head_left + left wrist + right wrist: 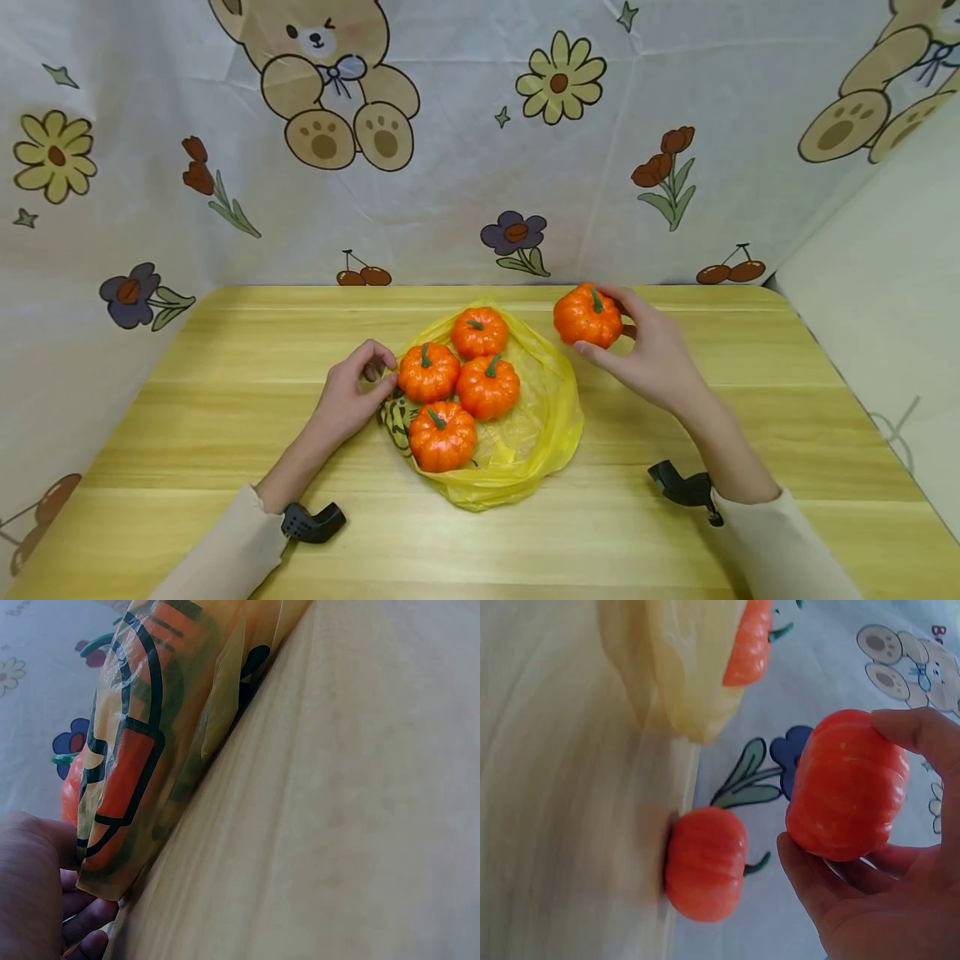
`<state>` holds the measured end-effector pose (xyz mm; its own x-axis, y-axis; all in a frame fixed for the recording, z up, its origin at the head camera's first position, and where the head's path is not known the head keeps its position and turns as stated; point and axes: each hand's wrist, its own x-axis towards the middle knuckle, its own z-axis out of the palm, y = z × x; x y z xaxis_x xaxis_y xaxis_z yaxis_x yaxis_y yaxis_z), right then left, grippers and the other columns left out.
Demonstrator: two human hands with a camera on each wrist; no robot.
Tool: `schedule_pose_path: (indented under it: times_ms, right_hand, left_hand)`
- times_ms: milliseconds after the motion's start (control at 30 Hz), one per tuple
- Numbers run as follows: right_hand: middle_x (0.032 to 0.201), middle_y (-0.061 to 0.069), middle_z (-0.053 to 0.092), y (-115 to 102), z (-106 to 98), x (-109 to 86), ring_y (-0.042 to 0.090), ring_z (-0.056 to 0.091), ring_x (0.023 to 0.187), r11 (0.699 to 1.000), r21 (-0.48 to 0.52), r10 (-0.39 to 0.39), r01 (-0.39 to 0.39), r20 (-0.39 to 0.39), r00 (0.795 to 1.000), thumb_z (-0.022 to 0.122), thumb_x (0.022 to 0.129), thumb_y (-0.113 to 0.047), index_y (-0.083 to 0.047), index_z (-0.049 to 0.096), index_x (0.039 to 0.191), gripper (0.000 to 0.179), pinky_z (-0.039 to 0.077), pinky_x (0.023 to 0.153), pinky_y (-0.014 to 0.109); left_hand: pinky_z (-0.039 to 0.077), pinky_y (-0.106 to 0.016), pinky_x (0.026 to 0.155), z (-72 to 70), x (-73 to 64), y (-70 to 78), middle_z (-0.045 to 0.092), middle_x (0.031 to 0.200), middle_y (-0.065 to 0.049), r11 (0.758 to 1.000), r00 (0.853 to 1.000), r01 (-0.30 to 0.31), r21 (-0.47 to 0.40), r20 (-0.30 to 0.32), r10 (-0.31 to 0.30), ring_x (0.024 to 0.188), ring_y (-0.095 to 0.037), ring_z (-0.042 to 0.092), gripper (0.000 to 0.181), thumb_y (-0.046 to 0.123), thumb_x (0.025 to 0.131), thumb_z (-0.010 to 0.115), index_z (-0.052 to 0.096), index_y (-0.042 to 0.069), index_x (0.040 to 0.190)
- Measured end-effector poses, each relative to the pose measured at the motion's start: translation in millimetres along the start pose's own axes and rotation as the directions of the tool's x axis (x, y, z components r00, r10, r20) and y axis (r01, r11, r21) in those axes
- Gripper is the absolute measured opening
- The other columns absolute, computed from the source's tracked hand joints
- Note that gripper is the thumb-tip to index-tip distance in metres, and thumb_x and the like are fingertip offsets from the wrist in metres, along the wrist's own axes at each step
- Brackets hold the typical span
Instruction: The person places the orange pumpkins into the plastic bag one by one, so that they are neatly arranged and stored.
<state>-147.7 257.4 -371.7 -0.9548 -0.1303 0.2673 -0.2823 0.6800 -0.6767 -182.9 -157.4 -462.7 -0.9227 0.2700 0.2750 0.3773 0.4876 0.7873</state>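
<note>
My right hand (651, 354) holds a small orange pumpkin (587, 317) with a green stem, raised right of the yellow plastic bag (551, 417). In the right wrist view, the thumb and fingers grip opposite sides of this pumpkin (847, 784). My left hand (356, 387) pinches the bag's left rim; in the left wrist view, the printed bag side (142, 772) runs between thumb and fingers. Several similar pumpkins (442, 435) sit inside the open bag. Another pumpkin (706, 864) rests on the table in the right wrist view; I cannot make it out in the head view.
The light wooden table (225, 417) ends at a patterned cloth backdrop (450, 208) behind the bag. A pale wall panel (885, 292) borders the right side. Each wrist wears a black camera mount (313, 523).
</note>
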Motion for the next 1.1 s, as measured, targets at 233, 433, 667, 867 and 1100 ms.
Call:
schedule_pose_path:
  times_ms: [233,433,667,867,1100]
  right_hand:
    - [0.147,0.015,0.059,-3.5,29.0,-2.0,0.035,0.062,0.129,0.998,0.062,-0.012,0.006,0.095,0.995,0.084,0.09,-0.028,-0.008,0.051,0.151,0.072,0.056,0.1,0.053]
    - [0.15,0.015,0.058,-4.7,41.2,-2.4,0.036,0.063,0.13,0.998,0.068,-0.012,0.004,0.119,0.993,0.085,0.089,-0.029,-0.007,0.053,0.15,0.072,0.055,0.102,0.054]
    - [0.149,0.015,0.058,-1.9,47.6,-3.1,0.037,0.063,0.131,0.996,0.086,0.002,-0.016,0.162,0.987,0.086,0.089,-0.029,-0.008,0.053,0.149,0.072,0.053,0.106,0.054]
    - [0.15,0.015,0.058,1.6,50.4,-4.2,0.036,0.062,0.133,0.998,0.063,0.008,-0.02,0.186,0.982,0.085,0.089,-0.031,-0.007,0.051,0.15,0.074,0.052,0.107,0.054]
    - [0.147,0.014,0.061,5.1,50.9,-5.6,0.035,0.061,0.134,0.999,0.024,-0.037,0.033,0.185,0.982,0.088,0.087,-0.029,-0.005,0.054,0.148,0.074,0.051,0.108,0.055]
  left_hand:
    - [0.041,-0.027,0.078,-0.8,-1.2,1.0,0.063,0.095,-0.003,1.0,1.0,0.0,0.004,0.002,0.0,0.085,-0.02,0.053,0.019,0.003,0.095,0.073,0.065,0.016,0.105]
    - [0.042,-0.027,0.077,-1.6,-0.5,1.2,0.063,0.096,-0.003,1.0,1.0,0.001,0.011,-0.001,-0.001,0.085,-0.02,0.053,0.019,0.002,0.094,0.074,0.065,0.016,0.105]
    - [0.042,-0.029,0.078,-1.1,0.4,1.9,0.064,0.096,-0.004,1.0,1.0,0.0,0.002,0.0,0.0,0.085,-0.021,0.053,0.018,0.002,0.095,0.073,0.066,0.014,0.105]
    - [0.042,-0.028,0.078,-0.5,0.7,1.6,0.063,0.095,-0.004,1.0,1.0,0.002,0.001,0.0,-0.002,0.085,-0.021,0.053,0.018,0.002,0.095,0.073,0.065,0.015,0.105]
    - [0.042,-0.027,0.077,0.4,1.0,0.9,0.063,0.095,-0.003,1.0,1.0,0.007,0.009,0.0,-0.007,0.085,-0.02,0.053,0.019,0.002,0.094,0.073,0.065,0.016,0.105]
